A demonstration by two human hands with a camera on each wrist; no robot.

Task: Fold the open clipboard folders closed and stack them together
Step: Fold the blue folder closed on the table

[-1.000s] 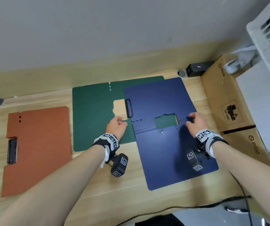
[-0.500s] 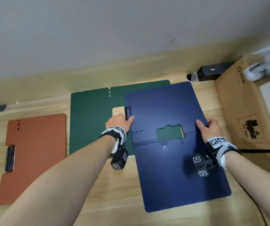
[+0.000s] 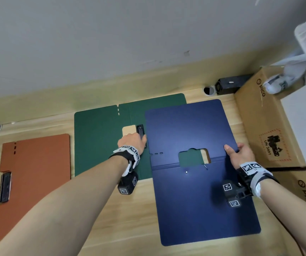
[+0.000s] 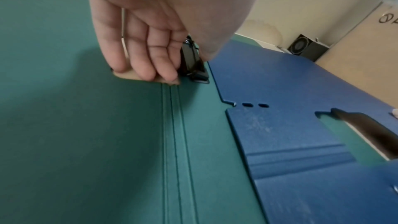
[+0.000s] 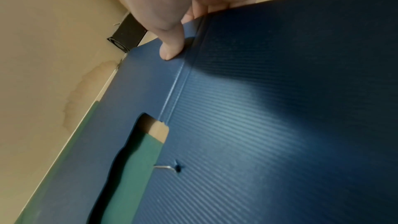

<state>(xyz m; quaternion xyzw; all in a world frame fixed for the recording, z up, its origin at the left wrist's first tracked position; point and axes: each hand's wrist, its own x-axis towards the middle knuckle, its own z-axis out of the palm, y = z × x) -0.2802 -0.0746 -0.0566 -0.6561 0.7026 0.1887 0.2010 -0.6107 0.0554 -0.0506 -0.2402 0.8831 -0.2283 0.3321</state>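
Wood-grain table (image 3: 111, 218) below grey wall. Ribbed navy clipboard folder (image 3: 200, 200) lies open, overlapping matte green folder (image 3: 100, 141) at 9 o'clock. Right hand (image 3: 241, 154) pinches navy edge, thumb on top; left hand (image 3: 131, 142), fingers straight, presses beside black clip (image 3: 140, 131).

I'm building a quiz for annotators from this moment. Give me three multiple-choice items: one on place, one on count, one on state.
1. Where does the blue folder lie?
A. Partly over the green folder
B. On the orange folder
C. On the cardboard box

2. How many folders show?
A. Two
B. Three
C. Four

3. What does the right hand do?
A. Hangs idle
B. Grips the blue folder's right edge
C. Holds the black clip

Answers: 1 A, green shows through its cut-out; 2 B, orange, green, blue; 3 B, thumb on top at the edge.
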